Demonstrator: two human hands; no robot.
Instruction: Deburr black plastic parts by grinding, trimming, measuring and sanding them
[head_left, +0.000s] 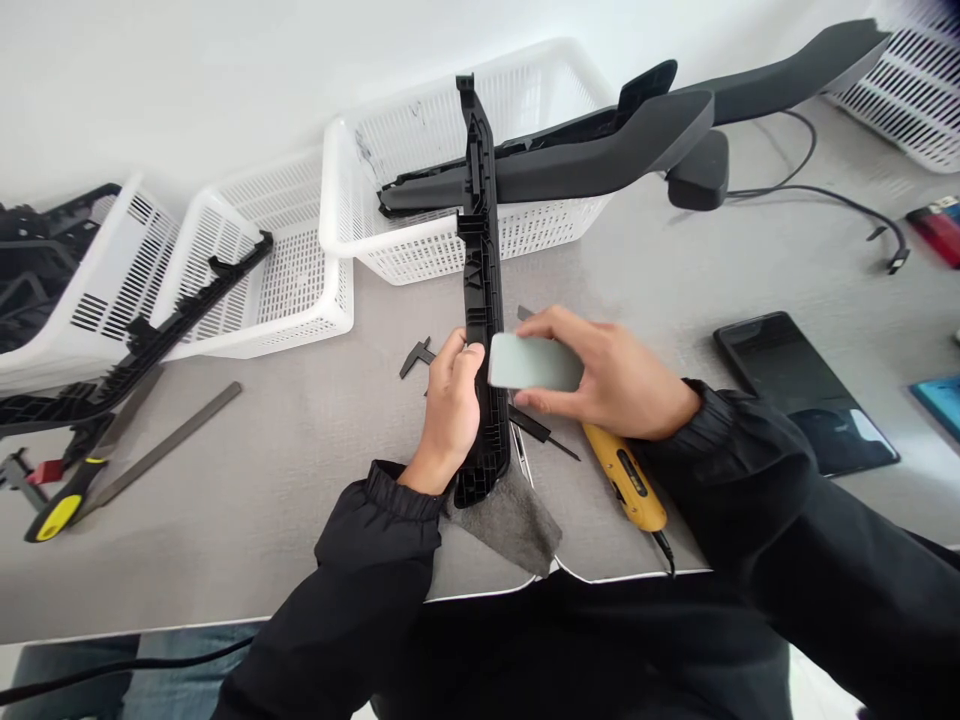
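Observation:
A long black ribbed plastic trim part (480, 270) stands away from me in the middle of the head view, its lower end over a grey cloth (517, 525). My left hand (451, 410) is closed around its lower half, thumb on the ribbed side. From the right, my right hand (619, 375) grips a pale grey-green block (534, 362) with rounded corners. The block's left end is at the part's right edge; whether it touches, I cannot tell. Beneath my hands lie a black caliper (417, 356), a thin black-handled tool (534, 425) and a yellow corded power tool (630, 480).
White baskets (397, 265) line the back, with long dark trim parts (592, 165) resting across one. At left are a flat file (169, 445), a yellow-black handled tool (58, 512) and another ribbed part (142, 350). A phone (806, 390) and cables (825, 190) lie right.

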